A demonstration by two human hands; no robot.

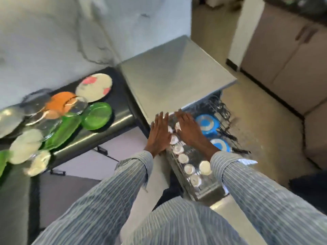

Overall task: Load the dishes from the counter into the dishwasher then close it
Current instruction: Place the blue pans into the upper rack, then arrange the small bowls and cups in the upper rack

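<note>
My grip held nothing: my left hand [160, 132] and right hand [190, 129] lay flat with straight fingers over the pulled-out upper rack [198, 181] of the dishwasher [177, 75]. Small white cups [189, 169] stood upturned in a row in that rack, and two blue plates [207, 124] sat upright in the rack beyond. On the dark surface [116, 110] to my left lay a flowered plate [94, 87], a green plate [96, 115], an orange one [61, 101] and more, blurred.

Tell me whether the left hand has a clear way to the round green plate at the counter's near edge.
Probably yes. The left hand is open and holds nothing, stretched over the upper rack, and the green plate lies uncovered at the counter edge with only open space between them.
</note>
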